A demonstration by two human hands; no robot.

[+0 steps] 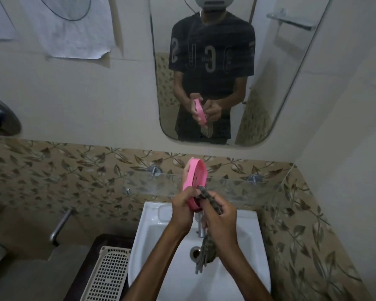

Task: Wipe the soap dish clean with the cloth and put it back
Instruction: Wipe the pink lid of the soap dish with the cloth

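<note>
A pink oval soap dish point(195, 175) is held upright on its edge above the white sink point(243, 263). My left hand point(183, 208) grips its lower end, fingers curled round the rim. My right hand point(220, 216) holds a grey patterned cloth point(206, 194) bunched against the dish's lower inner face. The cloth's loose end point(205, 250) hangs down from my right hand over the basin, near the drain.
A glass shelf point(237, 187) on metal pegs runs along the leaf-patterned tiles behind the dish. The chrome tap point(201, 229) stands under my hands. A beige perforated basket point(109, 274) sits left of the sink. A mirror point(287, 88) hangs above.
</note>
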